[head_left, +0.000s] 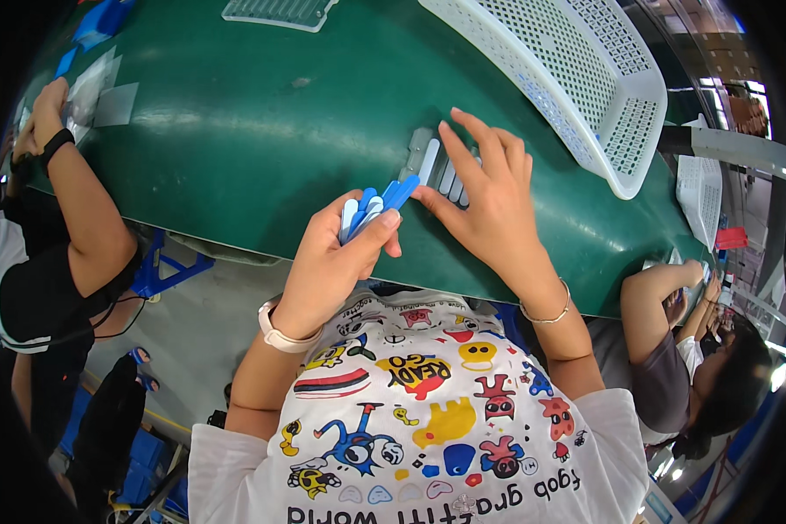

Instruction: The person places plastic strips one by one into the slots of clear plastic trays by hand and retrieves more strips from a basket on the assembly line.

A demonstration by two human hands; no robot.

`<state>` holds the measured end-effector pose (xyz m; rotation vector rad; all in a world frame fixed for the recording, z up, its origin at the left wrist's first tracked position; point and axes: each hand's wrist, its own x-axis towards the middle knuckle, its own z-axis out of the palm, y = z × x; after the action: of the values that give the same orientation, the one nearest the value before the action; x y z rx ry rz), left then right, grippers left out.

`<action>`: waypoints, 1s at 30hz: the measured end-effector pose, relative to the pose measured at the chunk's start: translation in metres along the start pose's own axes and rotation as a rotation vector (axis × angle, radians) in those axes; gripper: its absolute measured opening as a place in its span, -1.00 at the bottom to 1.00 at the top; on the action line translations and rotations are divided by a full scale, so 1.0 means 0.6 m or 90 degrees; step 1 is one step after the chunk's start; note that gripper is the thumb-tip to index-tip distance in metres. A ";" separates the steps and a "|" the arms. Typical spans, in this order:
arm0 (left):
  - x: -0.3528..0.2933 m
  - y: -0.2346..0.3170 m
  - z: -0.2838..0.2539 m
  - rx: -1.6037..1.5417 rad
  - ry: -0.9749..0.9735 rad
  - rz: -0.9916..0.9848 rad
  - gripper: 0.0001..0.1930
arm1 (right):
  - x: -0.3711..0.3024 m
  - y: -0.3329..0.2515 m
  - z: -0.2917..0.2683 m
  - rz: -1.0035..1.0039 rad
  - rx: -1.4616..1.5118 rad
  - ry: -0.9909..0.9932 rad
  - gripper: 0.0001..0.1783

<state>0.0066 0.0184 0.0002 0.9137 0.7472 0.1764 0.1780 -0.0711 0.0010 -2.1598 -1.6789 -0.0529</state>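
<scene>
Blue and white plastic sticks (372, 208) sit fanned in the left hand (336, 262), clamped between the thumb on the near side and the curled fingers (358, 229) behind, their tips pointing toward two o'clock. Just past those tips, a grey ridged tray (421, 150) lies flat on the green table (262, 131), with more pale sticks lined up in its grooves. The right hand (489, 205) is spread over that tray, fingers extended and loose, gripping nothing; its thumb touches the table by the tray's near edge and the fingertips rest on or just above the laid sticks, though which is hard to tell from this angle.

At one o'clock from the hands stands a white perforated basket (585, 79), tilted across the table. At twelve o'clock a pale slotted tray (279, 12) meets the frame's edge. Around ten o'clock, clear flat packets (100, 92) and a blue piece (100, 22) lie near a co-worker's arm (83, 192) with a black wristband. At three to four o'clock another person (672, 349) leans at the table, beside a second white basket (699, 188).
</scene>
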 end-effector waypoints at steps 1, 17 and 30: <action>0.001 0.002 -0.002 -0.008 0.000 -0.011 -0.79 | -0.002 0.001 0.003 -0.002 0.000 0.000 -0.51; 0.009 0.006 0.004 -0.008 -0.007 0.009 -0.82 | -0.006 -0.021 -0.014 0.362 0.761 0.088 -0.93; 0.011 0.009 0.006 0.000 0.004 -0.001 -0.83 | -0.047 -0.003 -0.003 -0.032 0.017 0.003 -0.55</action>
<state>0.0148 0.0222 0.0022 0.9124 0.7542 0.1775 0.1687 -0.0975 -0.0044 -2.0967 -1.7214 -0.0480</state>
